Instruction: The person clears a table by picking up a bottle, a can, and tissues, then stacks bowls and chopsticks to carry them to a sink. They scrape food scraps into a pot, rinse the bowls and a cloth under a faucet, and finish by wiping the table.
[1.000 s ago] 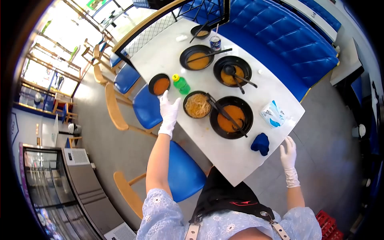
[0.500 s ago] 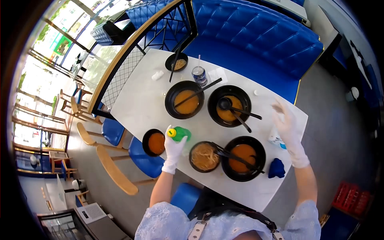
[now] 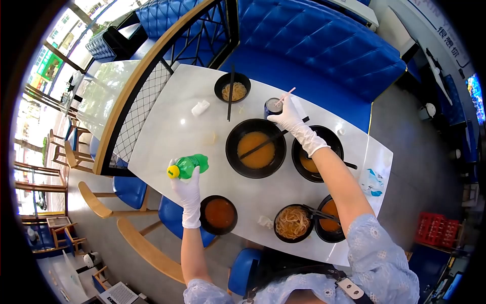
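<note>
Left hand [image 3: 187, 195] curled round green plastic bottle [image 3: 192, 164], left of frame, near yellow cap [image 3: 173, 172]; likely light, squeezable, best held mid-body. Right hand [image 3: 288, 117] part-curled at drink can [image 3: 272, 105], upper centre; hold unclear. Can probably thin-walled, slippery: grip sides gently.

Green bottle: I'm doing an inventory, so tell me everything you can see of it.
The green bottle looks like translucent plastic, with a yellow cap on its neck. The gloved left hand grips it toward the cap end. It is tilted well over, its cap toward the picture's lower left and base toward the upper right, seen against the white table. Whether it touches the tabletop, and how full it is, I can't tell.
</note>
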A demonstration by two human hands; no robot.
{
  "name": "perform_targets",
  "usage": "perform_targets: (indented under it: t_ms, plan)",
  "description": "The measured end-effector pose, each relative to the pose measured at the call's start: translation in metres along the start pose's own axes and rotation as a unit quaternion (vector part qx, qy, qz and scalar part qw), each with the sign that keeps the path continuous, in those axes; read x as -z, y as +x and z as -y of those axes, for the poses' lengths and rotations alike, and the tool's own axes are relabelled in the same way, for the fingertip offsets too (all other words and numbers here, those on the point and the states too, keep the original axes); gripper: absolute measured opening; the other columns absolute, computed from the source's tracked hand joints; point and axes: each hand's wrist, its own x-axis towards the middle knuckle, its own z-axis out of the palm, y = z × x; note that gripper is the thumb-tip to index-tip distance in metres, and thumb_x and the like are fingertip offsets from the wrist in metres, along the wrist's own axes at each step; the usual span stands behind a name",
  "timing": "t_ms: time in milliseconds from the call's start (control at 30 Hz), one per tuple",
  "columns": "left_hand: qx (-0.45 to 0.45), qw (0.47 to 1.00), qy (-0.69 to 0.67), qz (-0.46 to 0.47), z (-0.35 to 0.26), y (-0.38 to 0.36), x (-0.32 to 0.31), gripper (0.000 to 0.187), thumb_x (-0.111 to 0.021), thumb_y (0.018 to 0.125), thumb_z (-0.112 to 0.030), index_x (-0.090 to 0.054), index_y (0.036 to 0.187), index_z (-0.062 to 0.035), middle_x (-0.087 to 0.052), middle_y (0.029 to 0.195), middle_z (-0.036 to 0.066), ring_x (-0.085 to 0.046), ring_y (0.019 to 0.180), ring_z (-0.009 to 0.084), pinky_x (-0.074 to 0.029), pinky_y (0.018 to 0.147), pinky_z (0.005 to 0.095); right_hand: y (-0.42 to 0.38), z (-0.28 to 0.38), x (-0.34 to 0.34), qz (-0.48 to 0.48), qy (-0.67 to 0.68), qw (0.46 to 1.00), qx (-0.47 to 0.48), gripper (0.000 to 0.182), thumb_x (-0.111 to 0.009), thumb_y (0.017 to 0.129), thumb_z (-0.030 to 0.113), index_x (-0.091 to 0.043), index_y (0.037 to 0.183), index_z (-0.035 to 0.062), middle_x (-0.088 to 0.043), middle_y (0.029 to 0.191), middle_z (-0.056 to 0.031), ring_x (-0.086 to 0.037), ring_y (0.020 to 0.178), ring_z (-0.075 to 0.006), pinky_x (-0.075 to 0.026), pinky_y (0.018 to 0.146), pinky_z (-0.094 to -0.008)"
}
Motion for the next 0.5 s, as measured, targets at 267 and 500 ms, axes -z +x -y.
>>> perform_targets:
  t_ms: [267, 500]
  plan:
    - [0.024, 0.999, 0.026, 0.021, 0.02, 0.022, -0.007, 0.073, -0.077, 0.072, -0.005, -0.038, 0.133, 0.0037, -0.05, 0.124, 0.012, -0.048, 0.116, 0.0214, -0.037, 0.101, 0.0334, 0.014, 0.015, -0.003, 0.003, -0.012, 1.0, -0.027, 0.073, -0.079, 0.062, 0.024, -0.044, 0.121, -0.0006, -0.058, 0.11, -0.0171, -0.056, 0.103, -0.0318, -0.044, 0.092, -0.0375]
    - [0.026, 0.997, 0.07, -0.022, 0.042, 0.036, 0.002, 0.071, -0.078, 0.071, -0.008, -0.04, 0.131, 0.0019, -0.051, 0.122, 0.013, -0.049, 0.115, 0.0234, -0.039, 0.099, 0.0334, 0.03, 0.07, 0.039, -0.055, 0.086, 0.994, 0.05, 0.063, -0.077, 0.065, 0.015, -0.046, 0.119, 0.0056, -0.058, 0.105, -0.0126, -0.058, 0.099, -0.0232, -0.047, 0.089, -0.0322]
